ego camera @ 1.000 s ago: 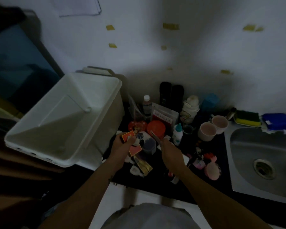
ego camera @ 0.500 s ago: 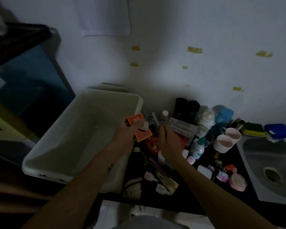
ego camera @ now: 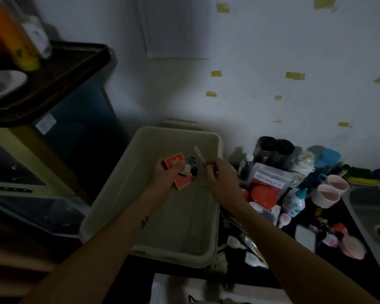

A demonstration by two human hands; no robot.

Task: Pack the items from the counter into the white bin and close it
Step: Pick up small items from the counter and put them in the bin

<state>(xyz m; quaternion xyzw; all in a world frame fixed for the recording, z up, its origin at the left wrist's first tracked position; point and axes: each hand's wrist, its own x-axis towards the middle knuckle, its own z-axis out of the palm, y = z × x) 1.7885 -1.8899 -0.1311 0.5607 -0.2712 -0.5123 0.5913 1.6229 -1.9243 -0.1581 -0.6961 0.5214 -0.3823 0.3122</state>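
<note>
Over the white bin [ego camera: 173, 233], right hand [ego camera: 222, 178] pinches a metal tool [ego camera: 199, 156] angled up-left; left hand [ego camera: 162, 179] grips red box [ego camera: 173, 160].

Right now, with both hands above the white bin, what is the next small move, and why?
Probably lower both hands slightly and let go. The left hand grips a red packet with small pieces, the right hand pinches a thin metal tool, and both hang over the open white bin, so everything should land inside.
</note>
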